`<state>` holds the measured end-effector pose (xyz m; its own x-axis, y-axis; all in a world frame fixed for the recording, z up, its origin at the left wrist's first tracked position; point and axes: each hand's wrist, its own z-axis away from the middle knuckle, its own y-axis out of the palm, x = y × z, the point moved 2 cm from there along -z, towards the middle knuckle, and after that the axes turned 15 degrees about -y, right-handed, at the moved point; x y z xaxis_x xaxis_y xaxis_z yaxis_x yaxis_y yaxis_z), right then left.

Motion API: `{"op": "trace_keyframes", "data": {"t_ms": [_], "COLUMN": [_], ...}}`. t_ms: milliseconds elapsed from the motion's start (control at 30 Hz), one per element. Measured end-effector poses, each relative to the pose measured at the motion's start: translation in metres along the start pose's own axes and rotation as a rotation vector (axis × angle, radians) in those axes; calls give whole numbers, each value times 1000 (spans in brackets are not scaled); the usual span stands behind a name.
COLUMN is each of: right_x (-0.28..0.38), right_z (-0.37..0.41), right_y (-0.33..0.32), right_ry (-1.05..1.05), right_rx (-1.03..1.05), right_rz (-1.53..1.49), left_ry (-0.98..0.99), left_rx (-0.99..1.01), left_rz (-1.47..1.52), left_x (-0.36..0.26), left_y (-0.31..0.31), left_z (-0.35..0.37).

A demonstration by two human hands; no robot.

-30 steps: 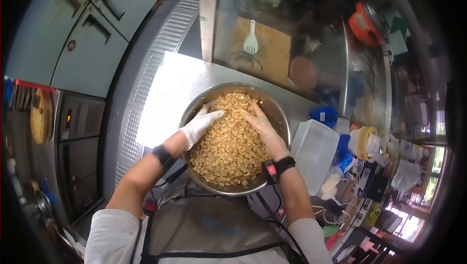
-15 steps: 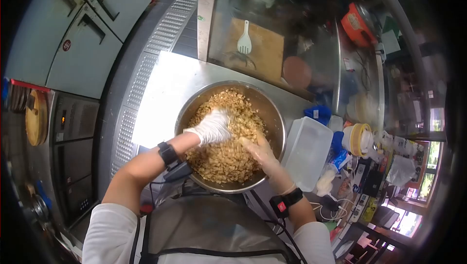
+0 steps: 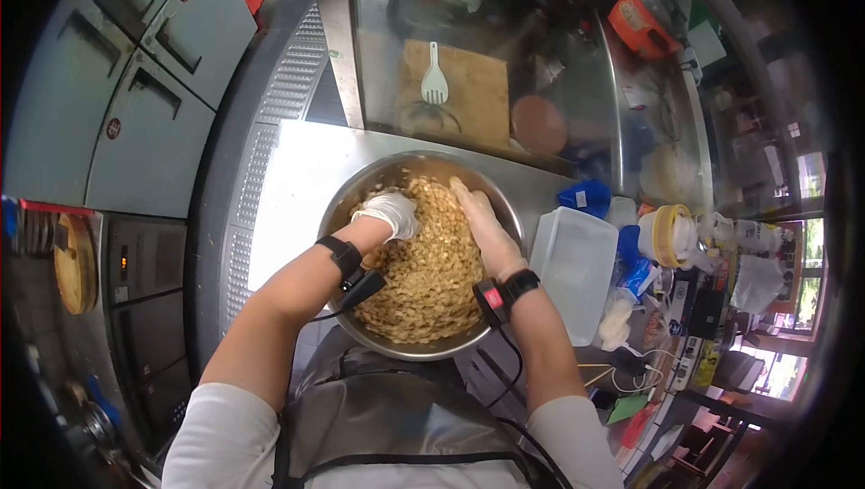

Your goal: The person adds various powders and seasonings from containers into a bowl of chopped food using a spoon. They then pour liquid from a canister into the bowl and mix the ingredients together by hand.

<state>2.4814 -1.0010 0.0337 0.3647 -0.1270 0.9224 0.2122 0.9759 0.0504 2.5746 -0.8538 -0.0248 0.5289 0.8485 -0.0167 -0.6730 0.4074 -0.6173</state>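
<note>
Presses white-gloved left hand (image 3: pixel 389 212), grip unclear, and right hand (image 3: pixel 484 223), grip spread, into tan crumbly mixture (image 3: pixel 432 282) heaped in round steel bowl (image 3: pixel 422 350); risks spilling if shoved.

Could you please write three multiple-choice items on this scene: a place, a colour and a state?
1. Where does the clear plastic tub stand? A. right of the metal bowl B. inside it C. on the floor
2. What colour is the paddle on the wooden board? A. black B. white C. red
3. What are the left hand and right hand doing? A. gripping a spoon B. lifting the tub C. resting in the food mix
Key: 1 A, it stands by the bowl's right side; 2 B, white against wood; 3 C, both lie in the mix.
</note>
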Motion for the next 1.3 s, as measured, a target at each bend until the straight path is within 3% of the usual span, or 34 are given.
{"op": "trace_keyframes", "data": {"t_ms": [33,67,133,167,267,300,333,400,467,500,533,600,633,700,733,800,833,900,933,967,1000,1100,1167,1200,1233,1267,1300], "right_x": [-1,-11,-20,-11,35,64,52,7,8,9,10,15,17,13,-3,-41,-30,15,23,-32,-37,-54,-16,-3,-26,-18,-4], "right_z": [-11,-16,-29,-27,-13,-8,-8,-4,17,24,28,32,25,9,0,-21,-21,-2,6,-3,-7,-20,-28,-31,-44,-50,-38], "right_y": [3,3,10,16,33,36,31,16,21,21,19,19,24,39,31,17,19,34,36,19,24,48,45,39,25,38,37], "right_ry": [74,79,-428,-427,-178,-231,-223,16,19,21,14,-274,-280,108,97,-458,-464,-117,60,-484,-483,75,120,155,-47,66,21], "right_rx": [126,122,466,472,284,416,426,215,138,47,57,214,218,92,108,541,537,545,546,690,688,279,294,304,216,306,390], "right_rz": [-2,-9,-430,-427,-82,246,253,431,310,187,194,180,181,-368,-364,129,122,103,93,324,323,90,224,358,542,95,141], "left_ry": [-44,-42,-88,-113,-189,-188,-120,-62,-157,-83,-204,-232,-38,-22,-5,39,71,88,103,125,78,9,-34,-116,-85,-46,-45], "left_rx": [35,42,44,33,124,127,208,288,-305,-358,-218,166,314,360,409,281,335,420,491,545,383,309,142,229,133,27,201], "left_rz": [-6,-13,104,136,202,213,192,186,283,601,850,1521,1645,1690,1738,1531,1552,1577,1453,1326,1150,1274,1296,1382,1561,1735,1761], "left_x": [7,15,35,42,58,60,60,65,77,89,87,82,79,65,58,53,54,53,51,51,48,53,64,74,77,76,72], "left_y": [3,9,14,19,43,35,20,18,18,28,16,57,48,35,32,28,18,14,12,8,16,43,8,15,27,31,34], "left_z": [0,4,14,24,42,57,85,104,105,87,90,35,35,36,35,29,39,48,46,43,31,18,53,45,37,33,26]}}
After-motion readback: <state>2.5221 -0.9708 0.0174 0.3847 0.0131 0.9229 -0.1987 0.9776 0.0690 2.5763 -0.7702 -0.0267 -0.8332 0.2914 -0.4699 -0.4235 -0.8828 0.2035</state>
